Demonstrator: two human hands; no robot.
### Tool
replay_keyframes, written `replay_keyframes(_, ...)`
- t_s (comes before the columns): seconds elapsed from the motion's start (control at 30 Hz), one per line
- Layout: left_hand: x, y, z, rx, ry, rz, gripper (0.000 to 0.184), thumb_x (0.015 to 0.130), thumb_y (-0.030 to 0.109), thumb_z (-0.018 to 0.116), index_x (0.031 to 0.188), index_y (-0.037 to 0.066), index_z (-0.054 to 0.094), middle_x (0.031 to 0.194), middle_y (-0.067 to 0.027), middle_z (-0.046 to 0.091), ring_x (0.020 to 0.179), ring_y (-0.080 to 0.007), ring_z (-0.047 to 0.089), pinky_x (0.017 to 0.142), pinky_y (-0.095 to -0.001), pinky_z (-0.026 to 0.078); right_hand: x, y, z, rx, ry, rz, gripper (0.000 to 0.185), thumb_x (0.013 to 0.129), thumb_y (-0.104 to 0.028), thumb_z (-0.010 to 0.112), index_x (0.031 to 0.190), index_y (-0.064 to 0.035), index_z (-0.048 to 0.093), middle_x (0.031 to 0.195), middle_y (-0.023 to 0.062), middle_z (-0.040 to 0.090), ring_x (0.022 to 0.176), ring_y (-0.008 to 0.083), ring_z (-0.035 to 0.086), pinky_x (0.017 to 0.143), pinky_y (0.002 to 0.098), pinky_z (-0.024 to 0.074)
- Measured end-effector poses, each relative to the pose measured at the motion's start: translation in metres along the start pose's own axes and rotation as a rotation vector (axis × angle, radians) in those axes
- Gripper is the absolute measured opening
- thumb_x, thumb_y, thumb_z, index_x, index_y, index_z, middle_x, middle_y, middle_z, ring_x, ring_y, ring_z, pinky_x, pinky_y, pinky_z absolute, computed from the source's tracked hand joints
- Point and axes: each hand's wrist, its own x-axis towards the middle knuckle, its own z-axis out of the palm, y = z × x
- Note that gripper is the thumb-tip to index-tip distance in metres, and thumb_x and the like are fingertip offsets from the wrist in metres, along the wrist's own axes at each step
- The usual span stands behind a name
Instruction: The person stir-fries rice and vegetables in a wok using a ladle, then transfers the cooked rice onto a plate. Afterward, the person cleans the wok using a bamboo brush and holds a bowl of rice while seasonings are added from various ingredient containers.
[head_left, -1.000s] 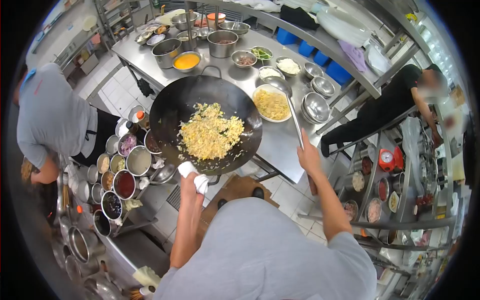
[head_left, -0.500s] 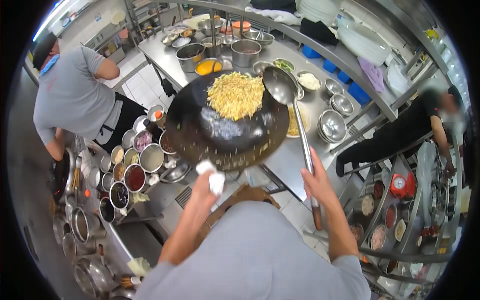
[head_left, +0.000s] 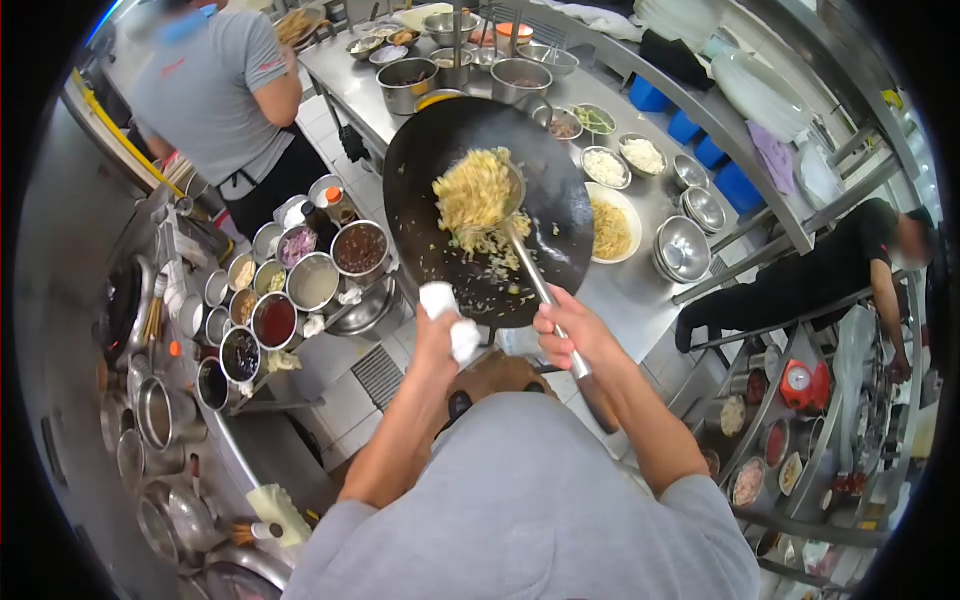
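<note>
Far left, a co-worker in grey (head_left: 215, 95) stands side-on beyond the tubs, and here are those tubs, packed close: chopped onion (head_left: 298, 246), red sauce (head_left: 274, 321), dark sauce (head_left: 240, 357). On to the left hand (head_left: 434, 345), fingers closed round a bunched white cloth (head_left: 462, 340) right at the wok's near rim; whether it has the rim pinched as well, I can't tell. Centre stage, the wok (head_left: 410, 195), its far side overlapping the view of the counter (head_left: 640, 310), and in it the rice (head_left: 470, 190), a golden clump gathered at the ladle's bowl, loose grains scattered over the black metal on the near side. The ladle (head_left: 536, 268) slants down to the right hand (head_left: 578, 335), thumb and fingers wrapped firmly round its steel handle, the brown end sticking out below. Just right of the wok, a white plate (head_left: 636, 232) of yellow food, then stacked steel bowls (head_left: 685, 248), with blue bins (head_left: 736, 188) beyond. Lower right, a red scale (head_left: 797, 382) sits on the rack, and above it a person in black (head_left: 850, 250) leans, one arm reaching down.
</note>
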Motion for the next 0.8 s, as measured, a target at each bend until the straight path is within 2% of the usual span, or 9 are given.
replay_keyframes(0.07,0.011,-0.001,-0.014,-0.08,-0.069,-0.04,0.028,0.078,-0.004,0.049,0.104,0.006,0.046,0.077,-0.0062,0.054,0.055,-0.0201,0.057,0.044,-0.0327,0.049,0.005,0.0,-0.011,0.48,-0.282,0.19,0.036,0.102,-0.018,0.047,0.137,-0.0104,0.04,0.074,-0.0004,0.044,0.043,0.0057,0.039,0.034,0.0238,0.0375)
replay_keyframes(0.1,0.012,-0.007,-0.02,-0.135,-0.031,-0.155,0.023,0.079,-0.002,0.05,0.099,0.007,0.045,0.073,-0.0055,0.053,0.053,-0.0201,0.056,0.045,-0.0336,0.048,0.005,0.005,-0.016,0.603,-0.37,0.183,0.018,0.104,-0.019,0.045,0.117,-0.008,0.049,0.08,0.0003,0.045,0.043,0.0029,0.038,0.034,0.022,0.0362)
replay_keyframes(0.27,0.004,-0.025,-0.042,-0.223,-0.035,-0.294,0.004,0.083,0.005,0.052,0.085,0.007,0.049,0.063,-0.0047,0.054,0.052,-0.0191,0.057,0.045,-0.0351,0.049,-0.052,-0.009,-0.042,0.581,-0.239,0.062,0.018,0.103,-0.016,0.044,0.121,-0.0113,0.046,0.078,-0.0001,0.042,0.041,0.0003,0.035,0.033,0.0205,0.0357)
replay_keyframes(0.4,-0.002,-0.017,-0.045,-0.065,-0.008,-0.123,0.008,0.079,0.003,0.053,0.087,0.005,0.051,0.066,-0.0065,0.058,0.051,-0.0199,0.058,0.044,-0.0335,0.052,-0.069,-0.013,-0.102,0.293,0.003,-0.149,0.046,0.1,-0.013,0.048,0.143,-0.0131,0.03,0.077,0.0009,0.043,0.042,0.0032,0.036,0.032,0.0232,0.0367)
replay_keyframes(0.5,-0.007,-0.001,-0.035,-0.067,0.008,-0.04,0.023,0.074,-0.005,0.049,0.095,0.004,0.048,0.073,-0.0059,0.054,0.052,-0.0184,0.056,0.045,-0.0298,0.049,-0.051,0.001,-0.133,-0.185,0.323,-0.273,0.065,0.099,-0.009,0.047,0.155,-0.0173,0.015,0.074,-0.0001,0.041,0.041,0.0046,0.035,0.034,0.0234,0.0383)
replay_keyframes(0.6,-0.015,0.016,-0.004,-0.037,0.034,0.03,0.027,0.073,-0.008,0.048,0.096,0.007,0.045,0.069,-0.0034,0.046,0.048,-0.0168,0.049,0.043,-0.029,0.044,-0.018,0.024,-0.185,-0.811,0.622,-0.298,0.071,0.096,-0.011,0.051,0.156,-0.0109,0.012,0.091,0.0159,0.061,0.053,0.0208,0.058,0.047,0.0368,0.0487)
replay_keyframes(0.63,-0.013,0.016,0.001,-0.034,0.081,0.054,0.027,0.074,-0.008,0.048,0.096,0.007,0.044,0.068,-0.0033,0.046,0.048,-0.0164,0.049,0.042,-0.0287,0.044,0.012,0.053,-0.224,-1.007,0.71,-0.452,0.07,0.094,-0.01,0.052,0.154,-0.0091,0.017,0.102,0.0252,0.064,0.074,0.0367,0.065,0.064,0.0444,0.0518)
replay_keyframes(0.73,0.0,0.017,0.013,-0.059,0.069,0.098,0.026,0.078,-0.009,0.047,0.098,0.008,0.044,0.066,-0.0022,0.043,0.047,-0.0151,0.047,0.04,-0.0286,0.042,0.026,0.052,-0.233,-1.291,0.83,-0.495,0.071,0.092,-0.007,0.054,0.154,-0.0091,0.02,0.11,0.0283,0.063,0.093,0.0463,0.062,0.078,0.0477,0.0506)
replay_keyframes(0.8,-0.001,0.021,0.038,-0.046,0.135,0.099,0.029,0.077,-0.009,0.043,0.097,0.011,0.04,0.068,-0.0018,0.039,0.044,-0.0129,0.042,0.037,-0.0286,0.037,0.011,0.042,-0.233,-1.289,0.789,-0.548,0.071,0.091,-0.005,0.054,0.154,-0.0126,0.022,0.113,0.0274,0.063,0.095,0.045,0.063,0.079,0.0468,0.051)
